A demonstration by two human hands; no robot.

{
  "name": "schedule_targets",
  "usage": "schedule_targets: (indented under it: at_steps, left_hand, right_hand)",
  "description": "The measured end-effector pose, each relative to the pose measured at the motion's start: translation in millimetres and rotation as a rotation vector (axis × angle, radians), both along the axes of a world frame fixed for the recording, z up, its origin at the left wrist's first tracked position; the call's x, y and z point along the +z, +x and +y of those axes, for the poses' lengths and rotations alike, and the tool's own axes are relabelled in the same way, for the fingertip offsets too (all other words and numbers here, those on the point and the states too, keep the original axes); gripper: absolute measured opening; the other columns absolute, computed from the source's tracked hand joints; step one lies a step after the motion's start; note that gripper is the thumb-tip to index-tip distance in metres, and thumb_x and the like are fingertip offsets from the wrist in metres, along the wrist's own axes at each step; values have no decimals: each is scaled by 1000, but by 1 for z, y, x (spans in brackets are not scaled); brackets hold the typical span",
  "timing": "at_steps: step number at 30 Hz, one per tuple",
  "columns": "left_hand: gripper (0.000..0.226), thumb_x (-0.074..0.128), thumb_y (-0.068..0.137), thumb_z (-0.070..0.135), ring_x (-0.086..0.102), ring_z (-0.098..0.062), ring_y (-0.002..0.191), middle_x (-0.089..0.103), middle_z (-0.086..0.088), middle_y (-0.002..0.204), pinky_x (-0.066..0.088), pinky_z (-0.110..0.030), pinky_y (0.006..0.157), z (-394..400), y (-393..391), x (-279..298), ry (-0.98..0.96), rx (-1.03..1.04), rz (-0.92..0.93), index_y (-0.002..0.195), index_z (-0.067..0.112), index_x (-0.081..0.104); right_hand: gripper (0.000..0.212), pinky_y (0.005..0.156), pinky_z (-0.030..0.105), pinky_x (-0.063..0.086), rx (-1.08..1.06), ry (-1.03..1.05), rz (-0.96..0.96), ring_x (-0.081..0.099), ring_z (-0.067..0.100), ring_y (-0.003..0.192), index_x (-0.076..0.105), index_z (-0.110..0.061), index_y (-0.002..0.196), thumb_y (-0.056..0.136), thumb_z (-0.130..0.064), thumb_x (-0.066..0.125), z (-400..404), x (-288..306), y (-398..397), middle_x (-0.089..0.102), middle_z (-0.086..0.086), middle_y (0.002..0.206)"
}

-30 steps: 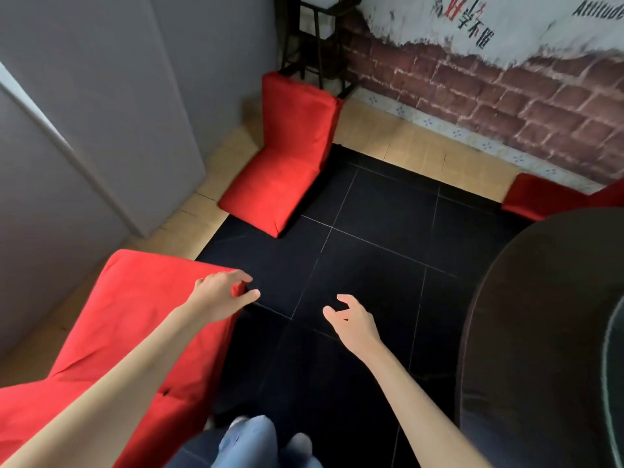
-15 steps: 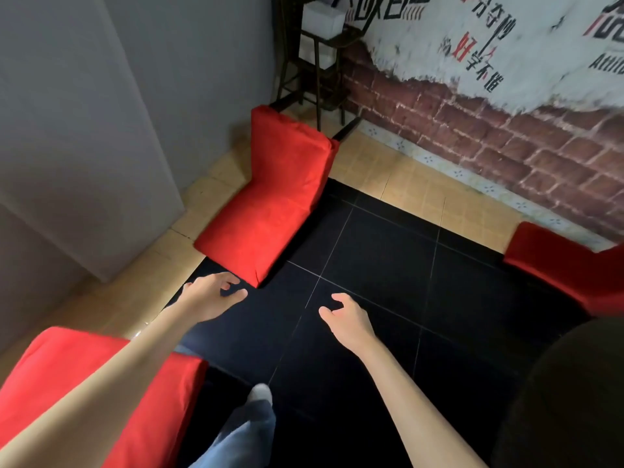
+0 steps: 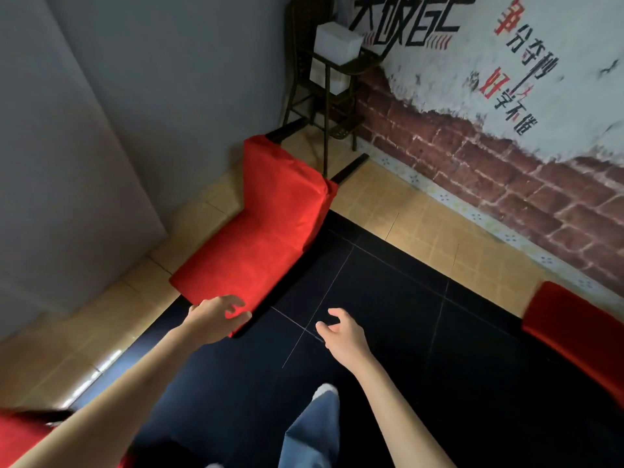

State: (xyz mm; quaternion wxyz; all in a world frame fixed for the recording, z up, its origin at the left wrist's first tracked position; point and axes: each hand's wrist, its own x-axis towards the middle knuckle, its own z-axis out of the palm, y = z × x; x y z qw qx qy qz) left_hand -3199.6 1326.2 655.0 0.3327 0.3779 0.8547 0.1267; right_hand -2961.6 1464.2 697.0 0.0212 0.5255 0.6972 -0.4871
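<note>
Red padded floor chair (image 3: 266,238), L-folded

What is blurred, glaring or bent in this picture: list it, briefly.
Head view: soft, even light; white glare streaks on the tan floor tiles at lower left. Head view: the left hand and right hand are slightly smeared, the red cushion in the bottom-left corner badly blurred. Head view: the wide lens slants the grey wall; the red floor chair is fairly sharp.

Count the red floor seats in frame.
3 red seats: folded seat by the grey wall, at the left hand; right-edge seat; bottom-left seat, cropped. Others may be hidden.
</note>
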Motion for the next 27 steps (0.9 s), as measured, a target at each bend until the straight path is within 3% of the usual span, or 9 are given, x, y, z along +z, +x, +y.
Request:
schedule_targets:
  at_steps: [2, 6, 10, 17, 20, 27]
  left_hand:
    - [41, 53, 88, 60, 60, -11, 105, 64, 15, 111, 41, -36, 97, 30, 0, -11, -17, 63, 3, 122, 37, 57]
    - [40, 50, 88, 63, 58, -8, 105, 62, 20, 106, 34, -33, 88, 78, 0, -22, -50, 205, 9, 121, 42, 56]
    - [38, 49, 89, 60, 58, -9, 112, 66, 20, 111, 38, -33, 97, 98, 5, -27, -68, 341, -16, 122, 42, 55]
    - [35, 45, 91, 60, 58, -10, 112, 65, 18, 114, 34, -29, 90, 80, -6, -36, -152, 468, 76, 118, 39, 54]
    - [38, 44, 91, 62, 57, -12, 113, 64, 15, 116, 33, -32, 93, 82, -28, -41, -180, 442, 131, 120, 38, 52]
    - [46, 44, 90, 62, 55, -14, 116, 63, 12, 122, 31, -37, 98, 103, -88, -72, -176, 500, 42, 128, 37, 51]
  right_hand:
    - [49, 61, 13, 45, 40, 5, 10, 67, 13, 78, 46, -22, 137, 91, -36, 55, 46, -1, -6, 69, 7, 94]
    - [48, 61, 14, 46, 157, 0, -3, 64, 6, 74, 44, -22, 137, 93, -37, 55, 135, -2, -31, 66, -7, 79]
    - [47, 58, 11, 43, 279, 6, -19, 60, 1, 73, 45, -20, 137, 93, -36, 53, 189, -9, -76, 62, -9, 76]
    - [50, 64, 19, 47, 519, -24, -92, 65, 7, 76, 45, -22, 137, 91, -39, 54, 205, -42, -164, 64, -10, 89]
    - [51, 56, 13, 43, 567, -13, -127, 61, 2, 71, 43, -24, 138, 91, -40, 54, 208, -53, -189, 62, -12, 84]
    - [52, 55, 12, 35, 627, 39, -205, 52, -2, 71, 40, -22, 141, 94, -40, 51, 227, -81, -247, 55, -16, 81]
